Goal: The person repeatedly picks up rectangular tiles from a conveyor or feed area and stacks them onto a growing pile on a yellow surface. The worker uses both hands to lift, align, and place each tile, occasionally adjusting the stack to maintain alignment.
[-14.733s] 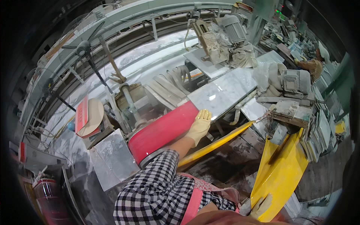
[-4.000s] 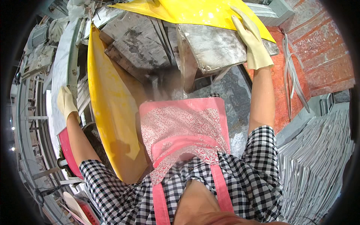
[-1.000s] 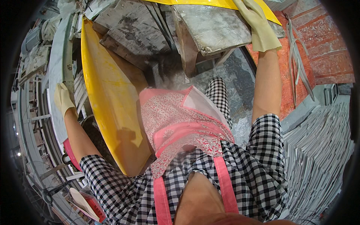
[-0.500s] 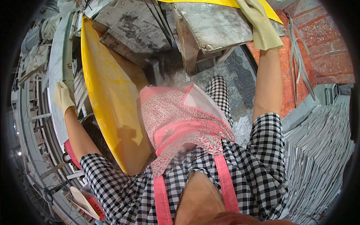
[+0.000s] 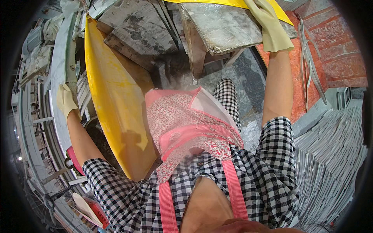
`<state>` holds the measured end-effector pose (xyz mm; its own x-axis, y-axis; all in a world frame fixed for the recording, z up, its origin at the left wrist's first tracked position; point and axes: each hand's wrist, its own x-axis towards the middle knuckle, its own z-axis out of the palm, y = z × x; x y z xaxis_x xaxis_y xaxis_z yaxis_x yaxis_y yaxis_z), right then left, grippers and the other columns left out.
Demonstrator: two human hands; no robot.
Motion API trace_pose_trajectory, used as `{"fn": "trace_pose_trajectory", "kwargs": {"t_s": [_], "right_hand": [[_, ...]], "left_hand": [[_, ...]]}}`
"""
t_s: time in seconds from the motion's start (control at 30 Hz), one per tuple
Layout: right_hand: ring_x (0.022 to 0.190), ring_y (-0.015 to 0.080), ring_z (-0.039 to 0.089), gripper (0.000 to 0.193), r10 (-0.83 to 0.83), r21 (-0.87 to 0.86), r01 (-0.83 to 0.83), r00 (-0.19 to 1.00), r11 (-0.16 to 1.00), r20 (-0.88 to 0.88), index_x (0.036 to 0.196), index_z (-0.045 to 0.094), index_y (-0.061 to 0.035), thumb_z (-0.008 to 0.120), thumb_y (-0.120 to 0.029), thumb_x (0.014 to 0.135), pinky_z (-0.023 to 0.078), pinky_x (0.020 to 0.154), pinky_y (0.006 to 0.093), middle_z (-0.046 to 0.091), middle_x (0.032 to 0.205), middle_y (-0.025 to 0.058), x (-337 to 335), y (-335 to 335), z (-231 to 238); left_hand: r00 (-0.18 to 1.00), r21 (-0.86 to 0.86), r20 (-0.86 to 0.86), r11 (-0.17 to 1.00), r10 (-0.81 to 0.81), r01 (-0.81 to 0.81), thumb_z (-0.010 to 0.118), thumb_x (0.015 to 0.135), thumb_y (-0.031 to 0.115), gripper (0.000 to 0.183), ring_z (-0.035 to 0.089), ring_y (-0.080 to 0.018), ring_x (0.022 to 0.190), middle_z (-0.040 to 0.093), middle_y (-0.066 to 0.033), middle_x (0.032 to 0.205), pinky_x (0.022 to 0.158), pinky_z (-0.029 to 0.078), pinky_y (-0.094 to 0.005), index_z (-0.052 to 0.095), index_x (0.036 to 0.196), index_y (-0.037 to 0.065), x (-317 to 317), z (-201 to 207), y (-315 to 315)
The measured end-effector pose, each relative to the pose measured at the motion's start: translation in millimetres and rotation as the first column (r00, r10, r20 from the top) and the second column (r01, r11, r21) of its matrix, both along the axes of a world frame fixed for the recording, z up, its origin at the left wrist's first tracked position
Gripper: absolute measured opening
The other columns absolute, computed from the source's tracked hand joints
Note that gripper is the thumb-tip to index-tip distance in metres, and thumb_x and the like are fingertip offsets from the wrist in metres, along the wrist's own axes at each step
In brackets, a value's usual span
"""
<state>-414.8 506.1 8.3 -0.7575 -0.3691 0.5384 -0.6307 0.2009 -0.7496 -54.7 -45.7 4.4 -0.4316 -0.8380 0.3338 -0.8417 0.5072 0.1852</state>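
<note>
My left hand (image 5: 67,99), in a cream rubber glove, rests at the edge of the pale grey metal rail (image 5: 61,73) on the left. Its fingers are bunched or turned away, so I cannot see whether they grip. My right hand (image 5: 268,27), in a matching glove, lies over the worn wooden board (image 5: 221,27) and the yellow sheet (image 5: 282,14) at the top. The picture's upper edge cuts off its fingers. Between my left arm and my pink apron stands a large curved yellow panel (image 5: 110,85); neither hand touches it.
Stacked thin grey-white sheets (image 5: 330,163) fill the lower right. Orange sacking (image 5: 311,66) with loose pale straps (image 5: 309,58) lies at the right. A grey motor (image 5: 33,40) and machine frames stand far left. A red crate (image 5: 97,213) is at the lower left.
</note>
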Motion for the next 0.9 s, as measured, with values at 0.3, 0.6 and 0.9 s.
{"fn": "trace_pose_trajectory", "kwargs": {"t_s": [0.3, 0.6, 0.9], "right_hand": [[0.126, 0.0214, 0.055, 0.031, -0.031, -0.036, 0.035, 0.995, 0.999, 0.100, 0.128, 0.066, -0.0023, 0.064, -0.014, 0.099, 0.041, 0.110, 0.0314, 0.064, 0.132, 0.0109, 5, 2, -1], [0.128, 0.0210, 0.054, 0.032, 0.018, -0.120, 0.001, 0.987, 0.993, 0.159, 0.129, 0.065, -0.0021, 0.064, -0.013, 0.098, 0.041, 0.110, 0.0312, 0.063, 0.133, 0.0105, 10, 1, 2], [0.126, 0.0211, 0.055, 0.032, -0.010, -0.076, 0.022, 0.988, 0.997, 0.155, 0.128, 0.065, -0.0016, 0.064, -0.015, 0.099, 0.041, 0.110, 0.0311, 0.064, 0.132, 0.0104, 8, 1, 1]], "left_hand": [[0.994, -0.102, 0.084, 0.992, -0.071, 0.079, 0.039, 0.104, 0.038, 0.049, 0.059, -0.0425, 0.116, 0.064, -0.0242, 0.125, 0.099, 0.046, -0.0450, 0.064, 0.124, 0.000, 6, -9, -25], [0.999, -0.057, 0.039, 0.998, -0.014, 0.016, 0.041, 0.103, 0.039, 0.048, 0.059, -0.0439, 0.113, 0.065, -0.0251, 0.122, 0.097, 0.047, -0.0466, 0.064, 0.124, 0.003, 4, -7, -20], [0.999, 0.007, -0.042, 1.000, -0.018, 0.019, 0.040, 0.103, 0.043, 0.050, 0.060, -0.0454, 0.107, 0.066, -0.0252, 0.118, 0.091, 0.047, -0.0473, 0.064, 0.118, 0.002, 3, -6, -13]]}}
